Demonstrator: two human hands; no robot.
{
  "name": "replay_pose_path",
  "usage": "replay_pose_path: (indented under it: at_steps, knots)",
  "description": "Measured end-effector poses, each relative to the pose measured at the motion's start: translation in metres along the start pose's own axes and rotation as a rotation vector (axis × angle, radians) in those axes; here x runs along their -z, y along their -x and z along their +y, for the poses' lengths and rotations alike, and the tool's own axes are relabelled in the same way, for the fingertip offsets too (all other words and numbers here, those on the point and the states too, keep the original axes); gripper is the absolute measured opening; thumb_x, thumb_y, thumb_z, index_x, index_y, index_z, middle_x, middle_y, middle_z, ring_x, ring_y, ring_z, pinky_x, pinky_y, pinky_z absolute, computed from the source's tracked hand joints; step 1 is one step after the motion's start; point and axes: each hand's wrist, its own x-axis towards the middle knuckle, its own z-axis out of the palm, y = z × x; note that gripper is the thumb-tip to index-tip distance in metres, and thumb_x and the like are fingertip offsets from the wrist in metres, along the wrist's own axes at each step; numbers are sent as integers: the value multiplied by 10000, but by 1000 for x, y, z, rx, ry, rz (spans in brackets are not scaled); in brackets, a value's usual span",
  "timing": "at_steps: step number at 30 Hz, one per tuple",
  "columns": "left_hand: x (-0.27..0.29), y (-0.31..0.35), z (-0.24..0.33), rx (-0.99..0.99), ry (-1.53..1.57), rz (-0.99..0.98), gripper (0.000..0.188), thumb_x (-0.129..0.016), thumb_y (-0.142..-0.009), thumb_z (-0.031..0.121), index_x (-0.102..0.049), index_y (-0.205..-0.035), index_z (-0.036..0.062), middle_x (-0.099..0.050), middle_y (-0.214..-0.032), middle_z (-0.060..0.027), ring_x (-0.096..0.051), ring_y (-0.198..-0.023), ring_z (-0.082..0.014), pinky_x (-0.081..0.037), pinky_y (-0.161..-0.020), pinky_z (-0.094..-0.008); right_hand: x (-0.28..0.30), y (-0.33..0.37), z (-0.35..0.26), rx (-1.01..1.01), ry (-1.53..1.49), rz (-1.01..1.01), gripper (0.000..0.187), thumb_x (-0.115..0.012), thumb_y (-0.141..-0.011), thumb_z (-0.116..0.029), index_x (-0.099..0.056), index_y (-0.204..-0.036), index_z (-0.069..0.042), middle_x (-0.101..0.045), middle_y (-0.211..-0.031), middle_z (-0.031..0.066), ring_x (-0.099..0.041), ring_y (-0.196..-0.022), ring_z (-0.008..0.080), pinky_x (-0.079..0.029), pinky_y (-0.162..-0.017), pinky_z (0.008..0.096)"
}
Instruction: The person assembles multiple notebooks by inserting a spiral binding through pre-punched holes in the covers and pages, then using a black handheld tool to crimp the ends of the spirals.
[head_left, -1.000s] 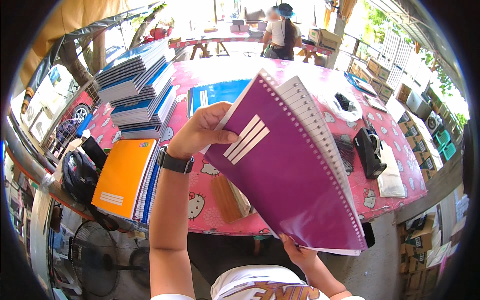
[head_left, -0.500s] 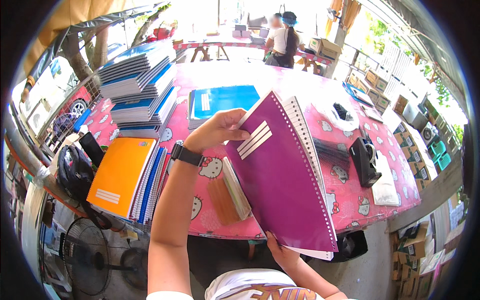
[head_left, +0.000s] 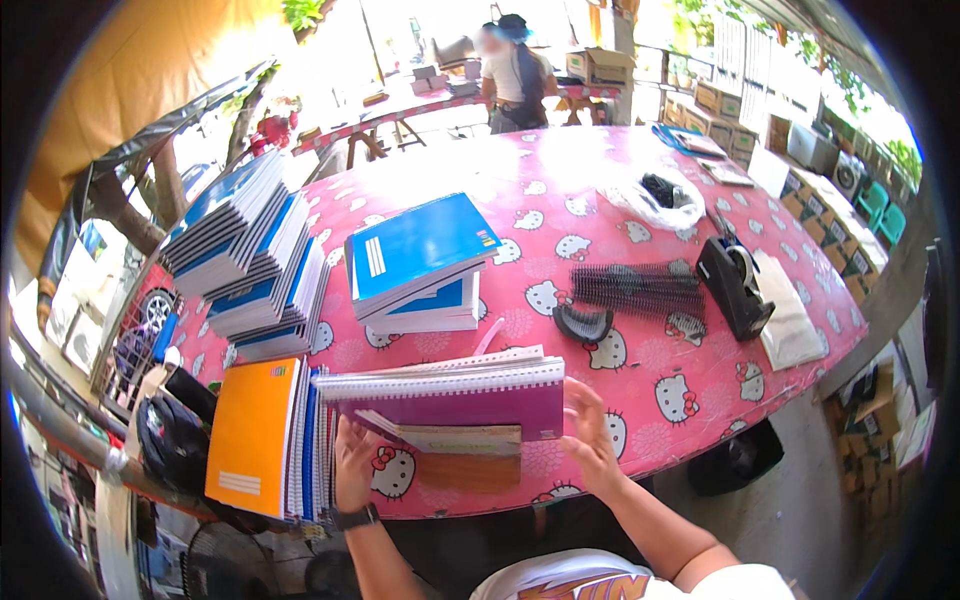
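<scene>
Bright daylight floods in from the far side, washing out the background and glaring on the far counter (head_left: 600, 180). Fisheye bending curves the edges inside a black rim; the centre is sharp.

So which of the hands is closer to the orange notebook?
Left. The left hand sits just right of the orange notebook, under the purple notebook; the right hand is at its far end.

A single head-worn fisheye camera looks steeply down and forward over the pink worktop (head_left: 620, 250) from the person's own standing place at its near edge, close above both hands, its bent rim taking in the far end and the yard beyond.
</scene>
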Motion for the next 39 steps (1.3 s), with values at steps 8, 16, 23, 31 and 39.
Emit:
replay_pose_path:
  at_steps: [8,16,23,31,39]
  knots:
    - [-4,-21,10,-357,-133,182,603,-399,-962,402,-252,-1411,27,-301,-1437,-91,-339,-1283,-220,-219,-1074,-408,35,-45,18,396,484,-291,346,-578,-812,-90,-568,-1150,-15,-563,-1187,182,-523,-1122,300,-403,-947,382]
    - [-64,-51,60,-314,107,443,193,-482,-907,249,-547,-847,78,-479,-757,5,-462,-706,-82,-371,-673,-227,166,-143,73,12,1353,27,115,-630,-773,-164,-639,-837,-68,-603,-888,98,-574,-900,268,-483,-742,396]
    - [-69,-35,82,-299,-180,471,442,-460,-924,219,-441,-1315,14,-543,-1177,-135,-490,-1100,-205,-373,-945,-339,172,-157,62,40,1211,76,202,-542,-837,-142,-548,-998,-21,-576,-914,175,-575,-883,357,-494,-764,426]
    - [-221,-2,80,-598,-1495,-69,806,-646,-760,545,-369,-1356,79,-488,-1248,-123,-384,-1271,-293,16,-1053,-623,102,-131,-96,177,841,-9,333,-512,-871,-69,-433,-1194,-71,-559,-1045,232,-586,-889,410,-470,-728,455]
    - [-226,-12,55,-739,-1375,5,197,-644,-752,300,-607,-876,151,-521,-883,-28,-519,-981,-224,-61,-1077,-557,69,-78,-129,87,399,-462,402,-548,-872,-76,-476,-1265,-115,-592,-997,162,-615,-882,337,-502,-701,387]
